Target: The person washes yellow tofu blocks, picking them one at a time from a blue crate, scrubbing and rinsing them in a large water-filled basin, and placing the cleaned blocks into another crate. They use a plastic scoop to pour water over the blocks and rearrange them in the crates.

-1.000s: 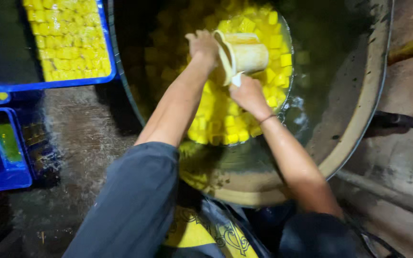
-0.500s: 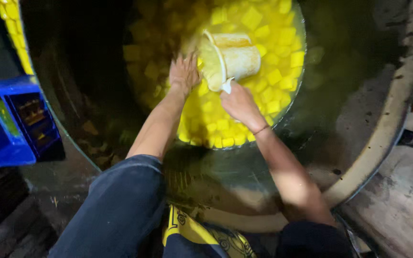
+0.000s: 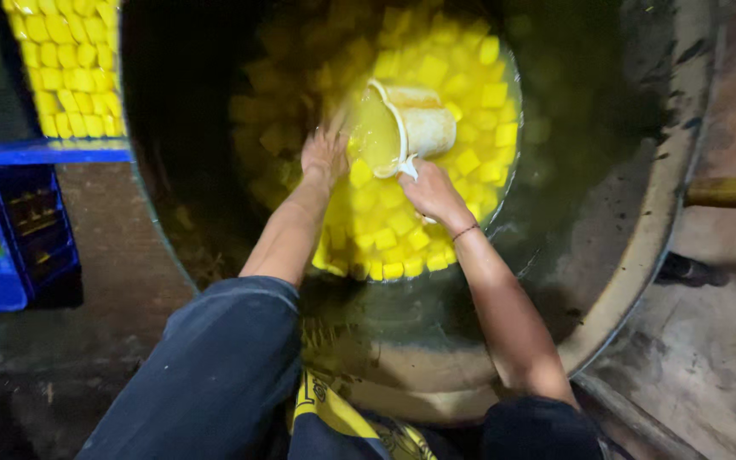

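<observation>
Right hand (image 3: 432, 192) clamped on scoop (image 3: 406, 128), tipped, full of liquid; left hand (image 3: 324, 156) open among yellow cubes (image 3: 402, 226). Most cubes remained in vat (image 3: 641, 255).

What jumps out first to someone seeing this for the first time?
The bright yellow cubes floating in a huge dark wok at centre. The right hand tilts a pale scoop full of yellow liquid over them, while the left hand reaches into the cubes beside it. More cubes fill a blue crate at upper left.

Scoop (image 3: 406, 128) now tipped, brimful of yellow liquid; left hand (image 3: 324, 155) lower among cubes (image 3: 385, 230).
</observation>
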